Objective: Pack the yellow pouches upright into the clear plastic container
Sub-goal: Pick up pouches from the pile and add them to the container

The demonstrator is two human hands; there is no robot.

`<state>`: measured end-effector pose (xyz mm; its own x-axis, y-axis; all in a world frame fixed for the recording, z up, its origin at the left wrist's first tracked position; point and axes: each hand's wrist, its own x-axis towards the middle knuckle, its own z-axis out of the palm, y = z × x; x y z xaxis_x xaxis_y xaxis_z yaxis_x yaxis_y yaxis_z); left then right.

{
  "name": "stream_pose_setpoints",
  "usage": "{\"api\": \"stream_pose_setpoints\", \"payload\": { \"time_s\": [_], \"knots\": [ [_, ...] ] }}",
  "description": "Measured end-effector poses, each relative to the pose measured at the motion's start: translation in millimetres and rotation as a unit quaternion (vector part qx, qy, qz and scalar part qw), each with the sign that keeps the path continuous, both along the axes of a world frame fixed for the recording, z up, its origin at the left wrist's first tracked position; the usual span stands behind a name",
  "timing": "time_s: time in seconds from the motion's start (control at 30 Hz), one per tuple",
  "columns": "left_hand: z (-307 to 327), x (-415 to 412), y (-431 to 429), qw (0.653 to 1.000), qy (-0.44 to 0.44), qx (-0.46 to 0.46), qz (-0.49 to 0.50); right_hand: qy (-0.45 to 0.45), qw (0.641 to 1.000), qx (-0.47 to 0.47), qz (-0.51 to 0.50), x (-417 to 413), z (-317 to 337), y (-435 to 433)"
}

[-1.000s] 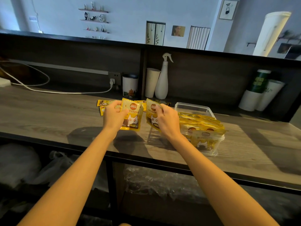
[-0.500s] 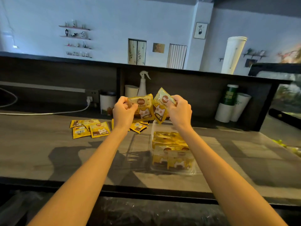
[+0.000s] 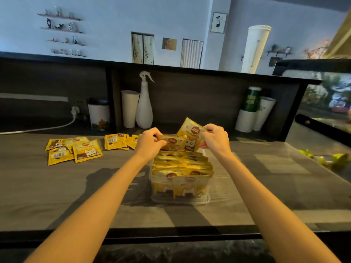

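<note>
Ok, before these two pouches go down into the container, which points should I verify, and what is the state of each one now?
1. The left hand grips the left pouch: ok.
2. The right hand grips the right pouch: ok.
3. Both held pouches are over the far end of the clear container: ok.
4. The right pouch is upright: not ok, it is tilted.
5. There is free room at the far end of the container: cannot tell, the hands and the held pouches hide it.
6. The packed pouches stand upright in a row: ok.
</note>
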<state>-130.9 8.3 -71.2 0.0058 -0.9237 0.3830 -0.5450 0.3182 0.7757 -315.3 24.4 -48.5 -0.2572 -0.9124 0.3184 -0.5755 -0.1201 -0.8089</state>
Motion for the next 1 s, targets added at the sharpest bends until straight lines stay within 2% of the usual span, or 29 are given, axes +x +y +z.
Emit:
{"api": "stream_pose_setpoints", "payload": {
  "time_s": [0.2,0.37,0.6,0.8,1.0],
  "knots": [
    [-1,12,-2,0.994,0.011,0.078,-0.073,0.052,0.998,0.007,0.021,1,-15,-1],
    [7,15,2,0.986,-0.044,0.096,-0.127,0.072,0.996,0.018,0.043,-2,-20,-1],
    [21,3,0,0.958,-0.202,0.122,-0.160,0.106,0.989,0.062,0.088,-6,-19,3],
    [27,-5,0,0.945,-0.214,0.144,-0.203,0.112,0.982,0.098,0.116,-8,-17,2],
    [31,2,-4,0.952,-0.180,0.147,-0.197,0.101,0.982,0.091,0.129,-8,-15,2]
  ]
}}
